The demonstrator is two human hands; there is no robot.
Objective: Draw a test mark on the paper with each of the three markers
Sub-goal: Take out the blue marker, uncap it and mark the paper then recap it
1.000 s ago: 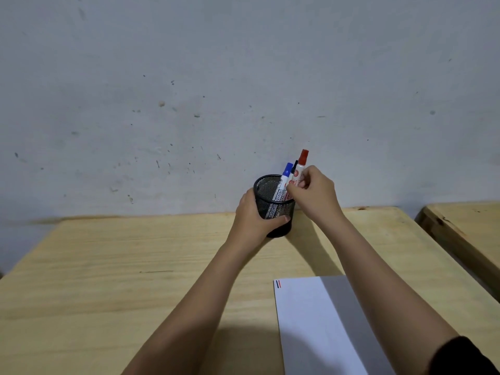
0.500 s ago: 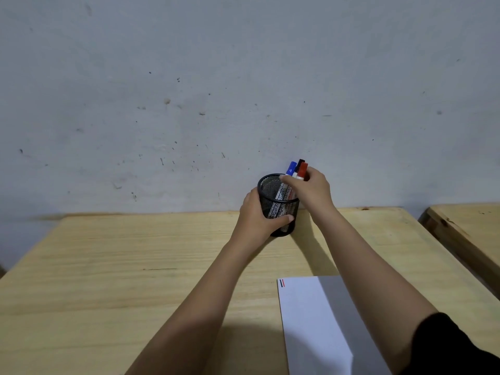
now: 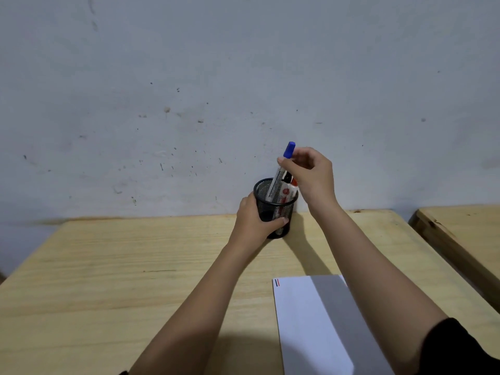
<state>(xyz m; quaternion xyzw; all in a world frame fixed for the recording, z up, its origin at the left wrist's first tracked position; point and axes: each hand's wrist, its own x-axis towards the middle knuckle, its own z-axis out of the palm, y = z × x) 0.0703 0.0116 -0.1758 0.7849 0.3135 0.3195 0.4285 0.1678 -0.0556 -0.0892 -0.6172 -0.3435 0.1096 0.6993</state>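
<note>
Right hand (image 3: 308, 171): pinching the blue marker (image 3: 281, 171) near its cap between thumb and fingertips; the marker is sticking up, tilted, with its lower end inside the cup.
Left hand (image 3: 257, 223): wrapping around the near side of the mesh cup (image 3: 274, 209), bracing it on the table (image 3: 135, 266).
Other markers: the red marker (image 3: 288, 193) and a black-capped marker (image 3: 286, 176) are standing in the cup just beside the blue one, partly hidden by the right hand.
Paper (image 3: 305, 320): lying flat on the table well nearer the person than the cup, under the right forearm.
Marks: the paper is showing short dark and red strokes (image 3: 276, 282) at its corner nearest the cup; whether a blue one is among them is too small to tell.
Progress: judging by those strokes, two colours look tested, and the blue marker seems to be the one in hand now.
Left to do: probably uncapping the blue marker, drawing its mark on the paper, and putting it back in the cup.
</note>
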